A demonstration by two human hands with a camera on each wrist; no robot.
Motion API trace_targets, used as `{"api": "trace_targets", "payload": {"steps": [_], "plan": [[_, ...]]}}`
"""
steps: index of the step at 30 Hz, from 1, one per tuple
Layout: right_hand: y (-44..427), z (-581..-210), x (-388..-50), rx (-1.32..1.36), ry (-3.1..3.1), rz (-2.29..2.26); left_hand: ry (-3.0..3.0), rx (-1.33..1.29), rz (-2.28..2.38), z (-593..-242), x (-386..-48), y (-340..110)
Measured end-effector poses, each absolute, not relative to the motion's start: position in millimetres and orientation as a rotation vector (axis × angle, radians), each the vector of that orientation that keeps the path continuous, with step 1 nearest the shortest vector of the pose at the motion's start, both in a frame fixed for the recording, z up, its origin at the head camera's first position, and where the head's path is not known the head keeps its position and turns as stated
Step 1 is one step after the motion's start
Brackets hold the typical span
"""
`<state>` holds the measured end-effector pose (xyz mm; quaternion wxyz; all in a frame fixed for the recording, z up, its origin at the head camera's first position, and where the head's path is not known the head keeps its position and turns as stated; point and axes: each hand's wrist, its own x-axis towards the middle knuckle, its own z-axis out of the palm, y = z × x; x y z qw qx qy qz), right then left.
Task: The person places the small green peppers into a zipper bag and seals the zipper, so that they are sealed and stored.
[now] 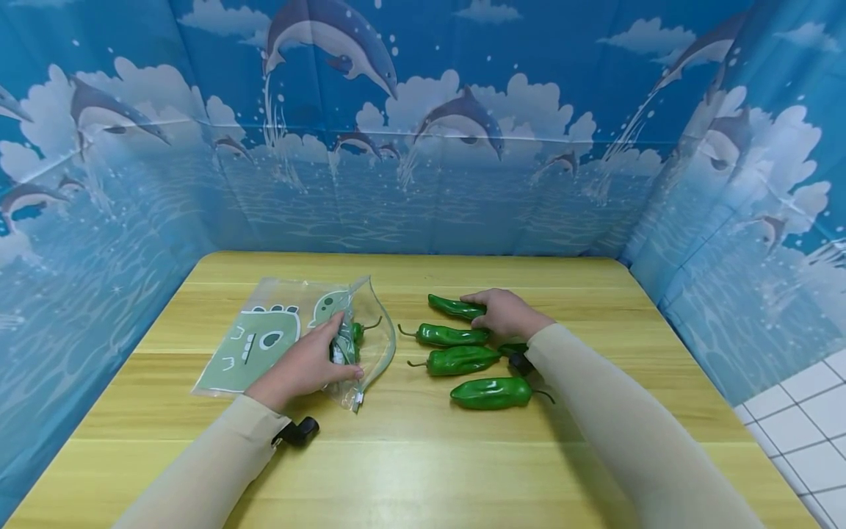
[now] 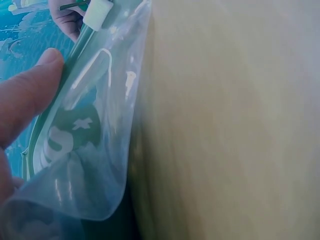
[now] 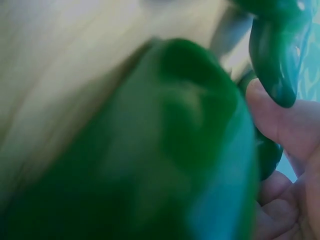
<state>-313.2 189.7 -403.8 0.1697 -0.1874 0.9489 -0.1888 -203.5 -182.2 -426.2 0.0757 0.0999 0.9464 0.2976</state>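
Observation:
A clear zip bag point(image 1: 218, 367) with a green cartoon print lies on the left of the table, its mouth towards the right. My left hand point(image 1: 307, 364) grips the bag near that mouth; in the left wrist view the thumb point(image 2: 30, 95) is against the zip edge. A green pepper point(image 1: 358, 332) is inside, its stem towards the opening. My right hand point(image 1: 509, 312) holds the end of the farthest loose green pepper point(image 1: 452, 306) between thumb and fingers. Below it lie a second pepper point(image 1: 452, 336) and a third pepper point(image 1: 463, 360).
The nearest pepper point(image 1: 492, 394) lies with its stem to the right. Another pepper point(image 1: 512, 348) is partly hidden by my right wrist. A white slider point(image 1: 360, 398) sits at the near end of the bag's zip. A dolphin-print curtain point(image 1: 423, 198) stands behind the wooden table point(image 1: 410, 470).

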Motion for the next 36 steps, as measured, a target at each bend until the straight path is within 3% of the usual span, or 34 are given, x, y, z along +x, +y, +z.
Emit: {"api": "trace_targets", "payload": {"steps": [36], "plan": [[191.2, -406.7, -313.9, -0.5, 2.693, -0.574, 2.851, 0.316, 0.884, -427.6, -202.3, -180.7]]}}
